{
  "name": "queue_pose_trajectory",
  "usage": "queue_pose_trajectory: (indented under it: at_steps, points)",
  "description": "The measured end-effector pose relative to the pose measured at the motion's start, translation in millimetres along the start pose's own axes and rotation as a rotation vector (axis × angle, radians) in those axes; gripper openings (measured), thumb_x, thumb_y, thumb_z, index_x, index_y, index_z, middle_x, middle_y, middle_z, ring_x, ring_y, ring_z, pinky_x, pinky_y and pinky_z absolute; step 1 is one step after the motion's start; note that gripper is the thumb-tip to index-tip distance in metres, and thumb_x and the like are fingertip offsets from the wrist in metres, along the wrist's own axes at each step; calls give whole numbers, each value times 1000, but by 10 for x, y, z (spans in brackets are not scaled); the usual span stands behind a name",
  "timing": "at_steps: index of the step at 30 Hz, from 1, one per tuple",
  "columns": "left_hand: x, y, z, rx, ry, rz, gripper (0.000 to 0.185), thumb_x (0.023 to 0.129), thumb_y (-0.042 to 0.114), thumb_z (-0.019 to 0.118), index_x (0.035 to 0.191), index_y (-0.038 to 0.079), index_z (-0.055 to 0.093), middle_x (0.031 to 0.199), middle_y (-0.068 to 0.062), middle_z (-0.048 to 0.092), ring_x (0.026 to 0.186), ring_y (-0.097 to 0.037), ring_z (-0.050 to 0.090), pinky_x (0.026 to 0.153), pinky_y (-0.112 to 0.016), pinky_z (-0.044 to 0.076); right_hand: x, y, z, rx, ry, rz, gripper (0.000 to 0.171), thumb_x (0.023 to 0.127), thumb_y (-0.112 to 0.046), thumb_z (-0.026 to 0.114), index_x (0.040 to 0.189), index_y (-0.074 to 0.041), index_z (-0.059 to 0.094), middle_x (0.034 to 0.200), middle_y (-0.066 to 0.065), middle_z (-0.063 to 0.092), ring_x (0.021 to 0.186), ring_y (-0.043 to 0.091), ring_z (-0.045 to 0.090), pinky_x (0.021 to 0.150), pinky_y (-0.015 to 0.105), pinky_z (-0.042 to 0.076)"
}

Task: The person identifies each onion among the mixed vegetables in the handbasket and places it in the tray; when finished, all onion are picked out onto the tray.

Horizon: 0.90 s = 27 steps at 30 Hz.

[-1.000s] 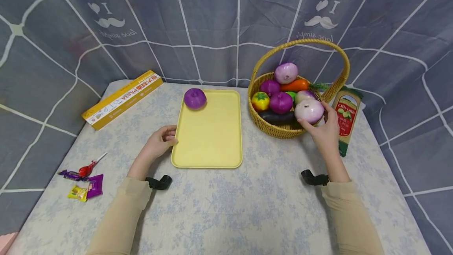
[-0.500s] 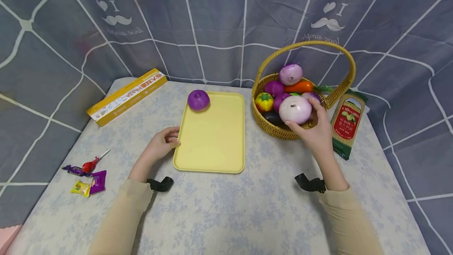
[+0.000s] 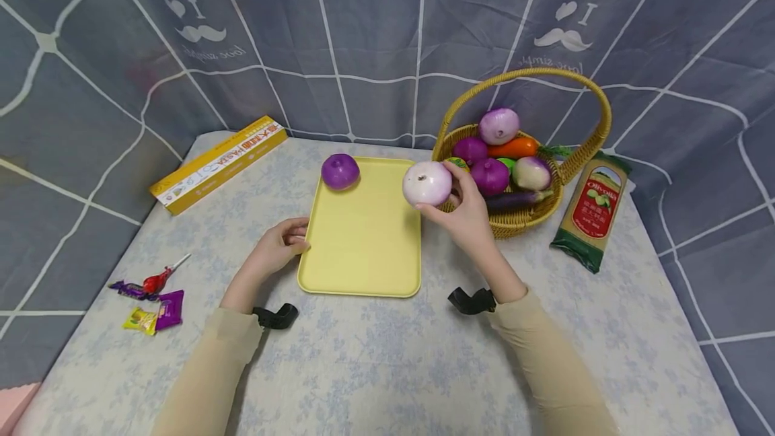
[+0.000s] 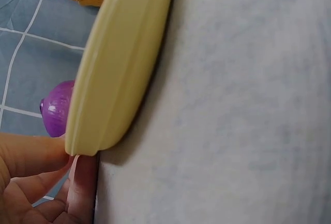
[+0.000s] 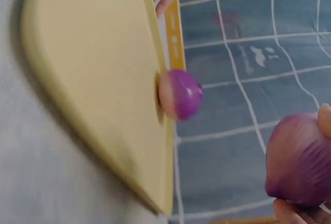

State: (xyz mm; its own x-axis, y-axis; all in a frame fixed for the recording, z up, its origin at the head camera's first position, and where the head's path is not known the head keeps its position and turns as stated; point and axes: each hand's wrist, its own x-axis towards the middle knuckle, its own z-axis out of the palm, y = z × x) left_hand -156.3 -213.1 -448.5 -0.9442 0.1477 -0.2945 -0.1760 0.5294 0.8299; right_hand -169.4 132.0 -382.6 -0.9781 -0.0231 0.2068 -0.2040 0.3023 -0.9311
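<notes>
- One dark purple plastic onion [image 3: 340, 171] already lies at 11 o'clock on the flat yellow tray [image 3: 363, 247].
- The right hand [image 3: 463, 210] grips a pale pink onion [image 3: 426, 184] above the tray's 2 o'clock edge, not yet set down.
- The left hand [image 3: 275, 247] touches the tray's 9 o'clock edge with loosely bent fingers.
- More vegetables wait in the woven wicker basket [image 3: 521, 217].

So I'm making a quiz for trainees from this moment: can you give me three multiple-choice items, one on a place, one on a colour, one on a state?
1. Where does the purple onion lie?
A. On the yellow tray's far left corner
B. In the basket
C. Beside the candies

2. What colour is the long box at the table's far left?
A. Green
B. Yellow
C. Red

3. What is the right hand doing?
A. Resting flat on the table
B. Gripping the basket handle
C. Holding a pale onion

Key:
1. A, it sits on the tray.
2. B, its sides are yellow.
3. C, its fingers curl round the pale onion above the tray's right edge.
</notes>
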Motion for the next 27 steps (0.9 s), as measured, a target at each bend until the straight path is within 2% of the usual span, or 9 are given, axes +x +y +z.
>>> queue_pose_trajectory:
  at_steps: [7, 12, 20, 27]
  points:
    - [7, -2, 1, -2, -7, -5, 55, 98, 6, 57, 149, 2, 38, 131, -22, 53, 108, -27, 55, 79, -22, 49, 209, 93, 406, 31, -49, 48, 85, 76, -11, 85, 147, -1, 38, 148, 16, 43, 134, 29, 46, 111, 41, 42]
    - [6, -14, -9, -13, -7, -12, 55, 98, 5, 57, 149, 2, 38, 129, -21, 52, 105, -24, 54, 78, -21, 49, 381, 185, 617, 24, -49, 76, 86, 76, -9, 84, 147, 2, 37, 147, 21, 42, 133, 34, 46, 109, 43, 44]
    - [8, -19, -7, -19, -4, -27, 55, 97, 5, 58, 149, 2, 39, 128, -20, 53, 98, -19, 52, 76, -20, 48, 599, 302, 772, -158, -84, 137, 87, 80, -18, 83, 149, 1, 34, 150, 21, 40, 136, 31, 44, 113, 40, 40]
    - [6, -19, -6, -26, -11, -20, 55, 98, 5, 58, 149, 2, 38, 128, -20, 53, 98, -19, 52, 78, -22, 48, 707, 310, 847, -245, -99, 167, 90, 80, -21, 82, 151, 0, 30, 152, 20, 38, 138, 32, 41, 117, 41, 33]
